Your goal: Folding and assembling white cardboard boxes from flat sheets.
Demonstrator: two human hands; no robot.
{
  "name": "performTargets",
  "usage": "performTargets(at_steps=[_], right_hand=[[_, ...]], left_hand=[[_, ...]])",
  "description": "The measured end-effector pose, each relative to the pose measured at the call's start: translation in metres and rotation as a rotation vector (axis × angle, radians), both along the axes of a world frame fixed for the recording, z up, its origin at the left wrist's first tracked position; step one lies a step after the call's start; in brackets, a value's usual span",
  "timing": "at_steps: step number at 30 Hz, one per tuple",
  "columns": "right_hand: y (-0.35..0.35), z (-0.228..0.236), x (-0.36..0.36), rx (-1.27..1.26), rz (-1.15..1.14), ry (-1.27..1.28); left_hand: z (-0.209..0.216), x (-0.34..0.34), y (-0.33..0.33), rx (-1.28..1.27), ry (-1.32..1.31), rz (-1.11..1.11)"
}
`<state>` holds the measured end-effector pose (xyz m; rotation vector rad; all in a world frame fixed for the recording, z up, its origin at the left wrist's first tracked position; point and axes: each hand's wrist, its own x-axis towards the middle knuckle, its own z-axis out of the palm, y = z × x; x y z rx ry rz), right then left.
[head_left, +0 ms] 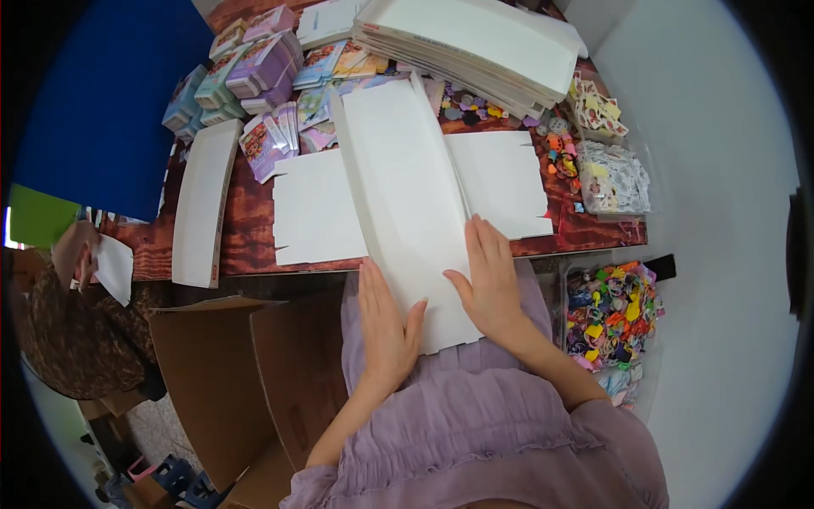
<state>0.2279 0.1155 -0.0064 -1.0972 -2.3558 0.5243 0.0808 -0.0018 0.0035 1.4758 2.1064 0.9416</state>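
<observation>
A long white cardboard box blank [415, 182] lies in front of me, its long side walls folded up. Its near end reaches past the table edge over my lap; its far end leans toward the piles at the back. My left hand [388, 327] rests along the left wall near that end, fingers stretched out and thumb on the white base. On the opposite side, my right hand [492, 293] lies flat along the right wall, fingers straight, thumb pointing inward. Beneath it, crossways, lies flat white cardboard [318, 208] with notched ends showing at both sides.
A stack of white trays [475, 51] stands at the back right, packs of small boxes [263, 68] at the back left. A folded tray [203, 204] lies left. Bins of small pieces [615, 314] are right; an open carton [212, 365] is below left. Another person's hand [78, 250] holds paper.
</observation>
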Motion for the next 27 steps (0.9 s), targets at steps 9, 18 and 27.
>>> performTargets(at_steps=[9,18,27], right_hand=[[0.006,-0.013,-0.030,-0.197,0.005,0.349],[0.027,0.006,-0.029,0.100,-0.099,0.198],[0.018,0.043,-0.021,-0.350,-0.146,0.125]], left_hand=[[-0.011,-0.020,-0.005,0.225,-0.431,0.238],[-0.008,-0.028,-0.007,0.154,-0.100,0.355],[0.021,-0.037,-0.016,0.094,-0.207,0.334]])
